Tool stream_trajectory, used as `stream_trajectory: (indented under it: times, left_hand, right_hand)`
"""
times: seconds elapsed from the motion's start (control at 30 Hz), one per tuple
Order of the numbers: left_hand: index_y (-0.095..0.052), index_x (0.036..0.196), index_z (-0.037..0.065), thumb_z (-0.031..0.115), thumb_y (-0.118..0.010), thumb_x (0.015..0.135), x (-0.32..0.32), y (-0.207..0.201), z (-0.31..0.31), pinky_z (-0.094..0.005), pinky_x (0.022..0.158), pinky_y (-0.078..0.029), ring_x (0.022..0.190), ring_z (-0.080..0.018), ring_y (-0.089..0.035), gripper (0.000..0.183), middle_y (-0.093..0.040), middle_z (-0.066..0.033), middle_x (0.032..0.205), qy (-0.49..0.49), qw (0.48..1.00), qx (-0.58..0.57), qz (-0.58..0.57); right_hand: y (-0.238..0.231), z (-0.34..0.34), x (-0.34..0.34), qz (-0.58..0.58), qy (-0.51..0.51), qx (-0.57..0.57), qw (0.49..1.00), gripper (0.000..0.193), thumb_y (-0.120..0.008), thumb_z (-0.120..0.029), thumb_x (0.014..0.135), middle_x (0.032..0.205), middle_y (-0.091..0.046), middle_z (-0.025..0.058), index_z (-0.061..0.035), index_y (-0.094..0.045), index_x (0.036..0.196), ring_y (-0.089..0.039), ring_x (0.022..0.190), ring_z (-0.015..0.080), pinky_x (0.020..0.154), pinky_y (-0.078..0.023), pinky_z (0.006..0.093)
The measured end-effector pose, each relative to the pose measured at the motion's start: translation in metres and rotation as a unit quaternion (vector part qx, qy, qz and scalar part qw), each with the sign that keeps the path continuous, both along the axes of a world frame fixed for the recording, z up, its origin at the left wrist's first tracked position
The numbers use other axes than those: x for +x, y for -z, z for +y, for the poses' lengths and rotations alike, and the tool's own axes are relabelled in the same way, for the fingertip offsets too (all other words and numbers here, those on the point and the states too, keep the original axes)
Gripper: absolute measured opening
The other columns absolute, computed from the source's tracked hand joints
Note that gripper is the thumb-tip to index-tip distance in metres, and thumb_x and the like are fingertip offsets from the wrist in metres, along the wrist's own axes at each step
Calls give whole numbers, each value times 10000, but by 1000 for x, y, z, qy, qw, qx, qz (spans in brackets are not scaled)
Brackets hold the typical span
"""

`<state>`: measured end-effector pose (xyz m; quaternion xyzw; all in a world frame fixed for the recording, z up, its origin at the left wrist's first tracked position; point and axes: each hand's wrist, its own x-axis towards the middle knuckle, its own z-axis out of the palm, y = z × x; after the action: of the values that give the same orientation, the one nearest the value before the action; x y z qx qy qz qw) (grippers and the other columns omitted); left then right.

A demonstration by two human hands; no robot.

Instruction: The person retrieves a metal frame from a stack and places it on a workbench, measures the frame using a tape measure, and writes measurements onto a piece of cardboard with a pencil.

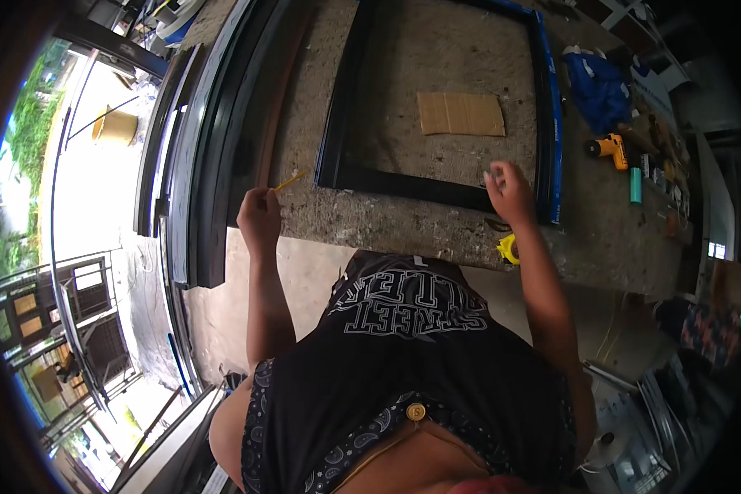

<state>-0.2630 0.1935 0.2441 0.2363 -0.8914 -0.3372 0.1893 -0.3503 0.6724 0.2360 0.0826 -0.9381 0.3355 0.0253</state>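
A thin yellow stick (291, 179), pencil-like, pokes out from the pinched fingers of my left hand (259, 221). That hand is over the near table edge, between the long dark profiles and a black rectangular frame (420, 187) lying flat on the table. My right hand (512, 195) hovers by the frame's near right corner, fingers loosely curled and a little apart, nothing visible in them. Just below its wrist, a yellow tape measure (509, 249) rests at the table edge. Inside the frame lies a piece of brown cardboard (461, 114).
Long dark profiles (202, 165) are stacked along the table's left side. On the right of the worn table (387, 226) are a blue cloth or bag (598, 90), a yellow-orange power tool (609, 151) and a teal cylinder (636, 186). Blue film covers the frame's right side.
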Motion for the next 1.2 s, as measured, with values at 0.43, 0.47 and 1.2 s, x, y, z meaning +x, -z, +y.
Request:
stream_trajectory:
  times: [0.43, 0.47, 1.2]
  left_hand:
    - [-635, 950, -1, 145, -606, 935, -109, -19, 25, -277, 597, -512, 666, -143, -643, 150, -682, -104, 829, 69, 973, 192, 112]
    - [-631, 973, -2, 138, -572, 954, -113, -22, 41, -261, 584, -506, 653, -134, -636, 153, -687, -93, 846, 104, 896, 378, 209]
    - [-548, 673, 38, 137, -756, 732, -331, 115, 204, -304, 585, -475, 630, -142, -592, 238, -598, -73, 676, 375, 915, 149, -8]
  right_hand:
    - [100, -61, -153, -13, -14, 129, 991, 887, -710, -613, 740, 1564, -207, 92, -248, -348, 1462, -248, 1417, 379, 1107, -203, 655]
    - [103, -59, -154, -37, -20, 160, 986, 886, -689, -651, 731, 1577, -167, 81, -275, -361, 1462, -206, 1436, 372, 1112, -162, 673]
    - [95, -50, -159, 28, -11, 111, 993, 669, -787, -515, 660, 1527, -304, 66, -252, -623, 1252, -291, 1379, 327, 1101, -234, 583]
